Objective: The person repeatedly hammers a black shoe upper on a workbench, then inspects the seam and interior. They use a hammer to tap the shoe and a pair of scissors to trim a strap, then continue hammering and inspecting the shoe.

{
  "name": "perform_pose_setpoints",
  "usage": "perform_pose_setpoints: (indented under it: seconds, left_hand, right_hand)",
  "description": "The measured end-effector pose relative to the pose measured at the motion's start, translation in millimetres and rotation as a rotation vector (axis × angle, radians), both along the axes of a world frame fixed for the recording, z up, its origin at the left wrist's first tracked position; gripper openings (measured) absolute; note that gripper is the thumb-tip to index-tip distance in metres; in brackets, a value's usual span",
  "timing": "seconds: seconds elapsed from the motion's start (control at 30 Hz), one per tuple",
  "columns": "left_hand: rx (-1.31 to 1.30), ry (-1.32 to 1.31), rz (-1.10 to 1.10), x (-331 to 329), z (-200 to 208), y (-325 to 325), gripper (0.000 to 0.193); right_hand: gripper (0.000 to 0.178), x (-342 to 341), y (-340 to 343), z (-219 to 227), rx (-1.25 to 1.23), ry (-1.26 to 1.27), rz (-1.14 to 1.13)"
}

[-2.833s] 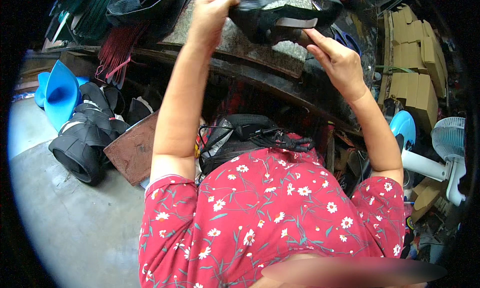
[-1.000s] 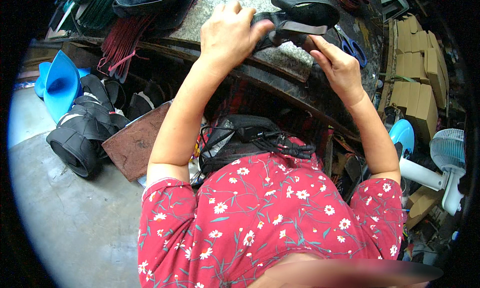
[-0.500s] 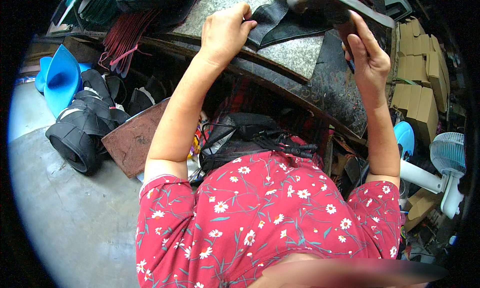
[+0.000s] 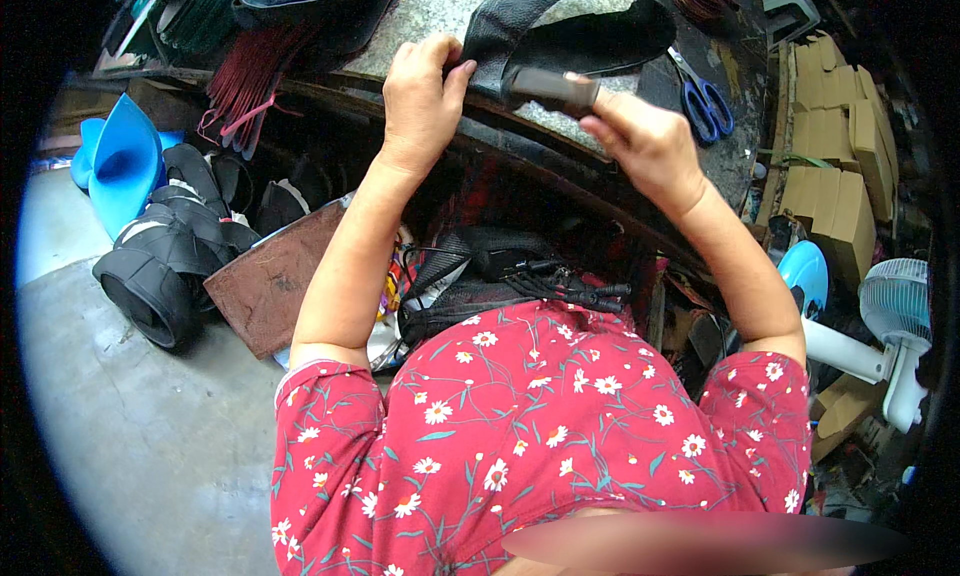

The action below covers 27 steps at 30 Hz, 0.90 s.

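A looped piece of black leather (image 4: pixel 495 26) lies on the speckled grey slab (image 4: pixel 425 21) at the top of the view. My left hand (image 4: pixel 420 101) pinches its near left end between thumb and fingers. In my right hand (image 4: pixel 650 151) is a hammer (image 4: pixel 553 90), smeared by motion, its head low over the leather's near edge. My fingers wrap its handle, which is mostly hidden. Blue-handled scissors (image 4: pixel 708 108) lie on the dark bench to the right of the slab.
Dark red strips (image 4: pixel 258 71) hang over the bench edge at left. Black shoe-like pieces (image 4: pixel 150 276), blue sheets (image 4: pixel 125 166) and a brown board (image 4: pixel 270 281) sit lower left. Cardboard boxes (image 4: pixel 830 196) and a white fan (image 4: pixel 895 306) stand at right.
My right hand has swung the hammer down and left, from above the bench to the leather's edge. My left hand has shifted slightly left and nearer with the leather. The scissors have come into sight.
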<state>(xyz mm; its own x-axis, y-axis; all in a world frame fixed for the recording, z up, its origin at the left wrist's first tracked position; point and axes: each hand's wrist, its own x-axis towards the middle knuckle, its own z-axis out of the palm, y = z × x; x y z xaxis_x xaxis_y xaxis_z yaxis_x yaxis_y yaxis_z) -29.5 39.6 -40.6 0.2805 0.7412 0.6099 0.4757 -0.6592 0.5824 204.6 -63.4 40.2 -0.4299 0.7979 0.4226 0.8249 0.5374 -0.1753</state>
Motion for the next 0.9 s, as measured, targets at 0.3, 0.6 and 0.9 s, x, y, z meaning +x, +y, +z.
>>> perform_pose_setpoints:
  seconds: [0.3,0.6,0.9]
  left_hand:
    - [-0.059,0.073,-0.023,-7,-1,3,0.021]
    - [-0.102,0.009,-0.068,-5,2,3,0.02]
    - [-0.224,0.041,-0.076,-8,6,3,0.02]
  right_hand:
    - [0.036,22,-1,-9,-0.003,0.568,-0.196]
    - [0.031,31,1,3,0.062,0.439,-0.276]
    - [0.034,48,-6,-7,0.105,0.062,-0.26]
